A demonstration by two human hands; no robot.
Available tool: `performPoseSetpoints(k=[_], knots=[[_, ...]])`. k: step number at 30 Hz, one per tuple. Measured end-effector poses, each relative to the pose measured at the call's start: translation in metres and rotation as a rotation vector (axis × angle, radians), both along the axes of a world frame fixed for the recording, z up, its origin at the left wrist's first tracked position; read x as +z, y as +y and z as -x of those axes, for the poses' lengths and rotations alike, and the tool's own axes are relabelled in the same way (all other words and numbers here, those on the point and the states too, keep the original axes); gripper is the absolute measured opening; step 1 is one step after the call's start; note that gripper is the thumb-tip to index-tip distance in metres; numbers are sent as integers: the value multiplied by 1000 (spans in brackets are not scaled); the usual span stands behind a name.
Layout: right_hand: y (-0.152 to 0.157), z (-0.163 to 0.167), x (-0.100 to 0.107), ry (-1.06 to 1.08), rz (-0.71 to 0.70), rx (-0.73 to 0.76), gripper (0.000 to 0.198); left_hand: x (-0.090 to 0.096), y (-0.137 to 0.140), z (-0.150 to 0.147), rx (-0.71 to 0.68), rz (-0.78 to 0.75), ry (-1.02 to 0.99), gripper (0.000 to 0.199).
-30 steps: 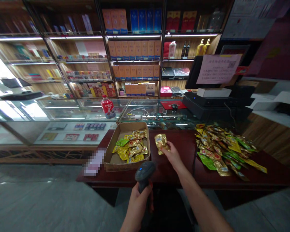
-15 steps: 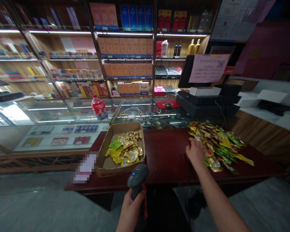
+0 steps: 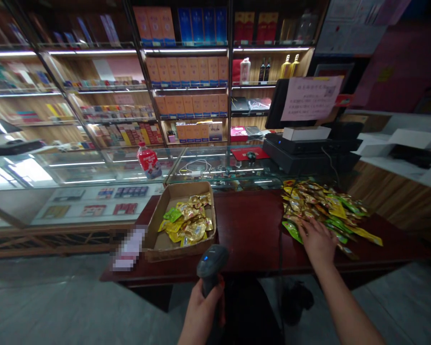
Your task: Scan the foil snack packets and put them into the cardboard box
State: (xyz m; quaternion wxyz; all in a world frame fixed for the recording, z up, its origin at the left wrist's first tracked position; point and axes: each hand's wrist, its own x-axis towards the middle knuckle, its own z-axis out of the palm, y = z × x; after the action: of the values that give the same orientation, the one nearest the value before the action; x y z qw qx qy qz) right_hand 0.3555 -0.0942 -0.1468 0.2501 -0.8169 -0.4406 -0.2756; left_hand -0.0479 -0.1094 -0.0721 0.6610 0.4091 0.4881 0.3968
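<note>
My left hand (image 3: pixel 205 306) is closed around the handle of a dark barcode scanner (image 3: pixel 212 262), held upright in front of the table's near edge with a small blue light showing on its head. Over to the right, my right hand (image 3: pixel 319 242) rests on the near side of a pile of small snack packets (image 3: pixel 316 203), gold, yellow and green. Its fingers are stretched out over the packets. A green packet (image 3: pixel 292 231) lies just left of its fingertips. A shallow cardboard box (image 3: pixel 153 232) on the left of the table holds several more gold, yellow and green packets (image 3: pixel 190 225).
The dark red table (image 3: pixel 246 230) meets a glass display counter (image 3: pixel 222 167). On the counter stand a red-labelled bottle (image 3: pixel 149 161), a mouse (image 3: pixel 251 156) and a monitor (image 3: pixel 278 103) with a paper sign. A thin cable (image 3: pixel 280 258) hangs over the table's front edge.
My right hand has moved right from the pile's left edge onto its near side. A green packet now shows at the pile's left front. The scanner has shifted slightly right with my left hand.
</note>
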Motion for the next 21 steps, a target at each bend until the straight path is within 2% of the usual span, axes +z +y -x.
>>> performPoseSetpoints(k=[3, 5, 7, 9, 11, 12, 14, 17, 21], knots=[[5, -4, 15, 118, -162, 83, 43, -2, -1, 3, 16, 5, 6, 49], [12, -4, 27, 291, -318, 106, 49, -2, -1, 4, 7, 0, 4, 50], [21, 7, 38, 574, -499, 84, 54, -3, -1, 4, -4, -7, 1, 51], [32, 32, 41, 938, -625, 142, 55, -3, -1, 1, -5, -13, -3, 53], [41, 71, 37, 1276, -658, 349, 52, -3, -2, -2, 3, -8, -8, 55], [46, 93, 31, 1390, -645, 468, 50, -3, -2, -4, 3, -1, -7, 56], [53, 137, 17, 1533, -650, 614, 48, -3, -3, -5, 4, 8, 5, 54], [61, 183, -5, 1628, -676, 709, 47, -6, -5, -2, -6, -14, 32, 49], [67, 198, -23, 1670, -698, 744, 49, -8, -6, 5, -52, -18, 56, 47]])
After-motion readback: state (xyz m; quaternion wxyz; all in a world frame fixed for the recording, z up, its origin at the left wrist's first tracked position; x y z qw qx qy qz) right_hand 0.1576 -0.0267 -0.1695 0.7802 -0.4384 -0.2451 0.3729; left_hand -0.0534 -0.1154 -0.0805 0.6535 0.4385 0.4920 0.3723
